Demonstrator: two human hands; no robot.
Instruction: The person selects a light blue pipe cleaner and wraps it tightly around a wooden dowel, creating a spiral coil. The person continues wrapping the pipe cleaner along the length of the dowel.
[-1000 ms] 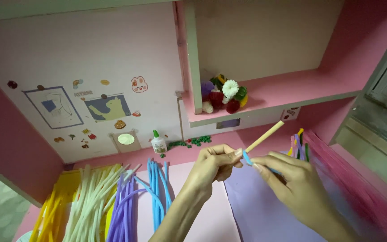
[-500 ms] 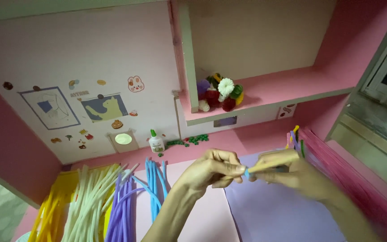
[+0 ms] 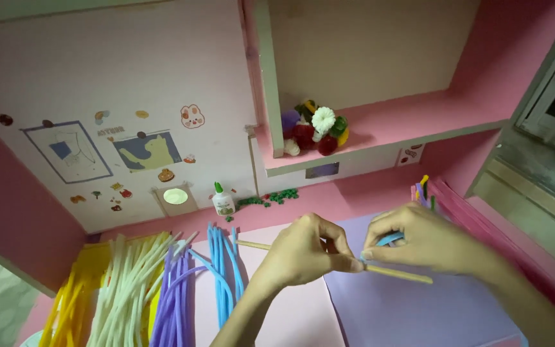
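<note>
My left hand (image 3: 306, 252) pinches a thin wooden stick (image 3: 399, 274) that lies nearly level above the desk, its ends showing on both sides of my hands. My right hand (image 3: 422, 241) meets it at the stick's middle and holds a blue pipe cleaner (image 3: 390, 239) curled against the stick. Both hands hover over a lilac paper sheet (image 3: 412, 311) and a pink sheet (image 3: 290, 321).
Bundles of pipe cleaners lie at left: yellow (image 3: 72, 295), white (image 3: 123, 283), purple (image 3: 175, 299), blue (image 3: 223, 270). A small glue bottle (image 3: 223, 200) and green bits (image 3: 271, 196) stand by the back wall. A pompom bouquet (image 3: 316, 128) sits on the pink shelf (image 3: 419, 122). Pink sheets (image 3: 483, 225) stack at right.
The stick has swung from pointing up and right to lying nearly level. My right hand has closed in on my left at the stick's middle with the blue pipe cleaner.
</note>
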